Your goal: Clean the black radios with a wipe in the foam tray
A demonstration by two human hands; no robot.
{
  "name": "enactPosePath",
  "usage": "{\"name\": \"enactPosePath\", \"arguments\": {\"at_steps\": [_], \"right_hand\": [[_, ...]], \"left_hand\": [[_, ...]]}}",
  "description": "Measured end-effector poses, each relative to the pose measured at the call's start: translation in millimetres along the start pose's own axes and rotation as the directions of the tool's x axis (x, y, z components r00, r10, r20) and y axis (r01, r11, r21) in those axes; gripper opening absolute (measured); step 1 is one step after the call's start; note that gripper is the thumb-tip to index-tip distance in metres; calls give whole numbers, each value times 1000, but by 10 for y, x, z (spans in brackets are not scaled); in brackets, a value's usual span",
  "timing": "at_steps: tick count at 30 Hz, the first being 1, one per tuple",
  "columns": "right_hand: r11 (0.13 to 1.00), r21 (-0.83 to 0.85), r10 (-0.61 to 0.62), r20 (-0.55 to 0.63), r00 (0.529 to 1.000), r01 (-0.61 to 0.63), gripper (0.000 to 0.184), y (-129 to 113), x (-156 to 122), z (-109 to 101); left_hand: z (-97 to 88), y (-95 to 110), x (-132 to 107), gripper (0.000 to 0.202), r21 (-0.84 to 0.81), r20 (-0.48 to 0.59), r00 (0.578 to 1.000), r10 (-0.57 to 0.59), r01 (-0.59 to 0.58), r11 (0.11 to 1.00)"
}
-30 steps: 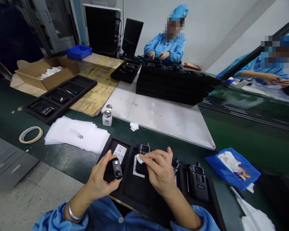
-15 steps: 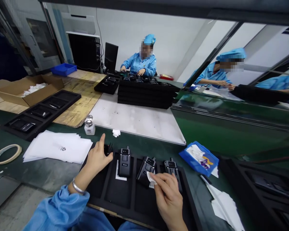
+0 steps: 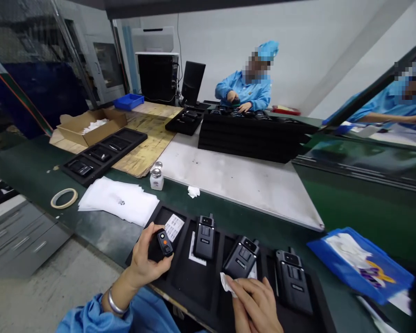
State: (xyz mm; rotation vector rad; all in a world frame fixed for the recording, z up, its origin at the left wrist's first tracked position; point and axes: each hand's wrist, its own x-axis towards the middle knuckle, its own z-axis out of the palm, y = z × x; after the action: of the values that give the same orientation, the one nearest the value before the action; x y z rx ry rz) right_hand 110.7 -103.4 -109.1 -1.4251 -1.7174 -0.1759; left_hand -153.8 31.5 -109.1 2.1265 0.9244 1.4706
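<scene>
This is a workshop for electronic products. At the lower middle of the frame, similar black handsets (image 3: pixel 205 238) lie in a tray (image 3: pixel 190 283) with compartments, and at the upper middle there is a stack of trays (image 3: pixel 246 138). One person (image 3: pixel 260 88) at the upper middle and another person (image 3: pixel 384 106) at the right edge both wear blue workwear. Also there are a monitor (image 3: pixel 193 82) and, at the left, a green bench (image 3: pixel 31 159).

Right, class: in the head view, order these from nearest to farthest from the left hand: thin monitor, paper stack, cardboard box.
1. Paper stack, beyond and left of the left hand.
2. Cardboard box, farther back, left.
3. Thin monitor, at the back.
</scene>
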Motion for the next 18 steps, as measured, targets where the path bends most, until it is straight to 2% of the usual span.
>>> {"name": "enactPosePath", "arguments": {"at_steps": [5, 18], "right_hand": [[998, -58, -1, 29, 1000, 2, 28, 10, -95, 90], [997, -70, 47, 70, 996, -42, 30, 37, -96, 119]], "left_hand": [[1, -27, -1, 96, -42, -19, 1000, -6, 5, 999], [-9, 6, 9, 98, -34, 3, 1000, 4, -4, 999]]}}
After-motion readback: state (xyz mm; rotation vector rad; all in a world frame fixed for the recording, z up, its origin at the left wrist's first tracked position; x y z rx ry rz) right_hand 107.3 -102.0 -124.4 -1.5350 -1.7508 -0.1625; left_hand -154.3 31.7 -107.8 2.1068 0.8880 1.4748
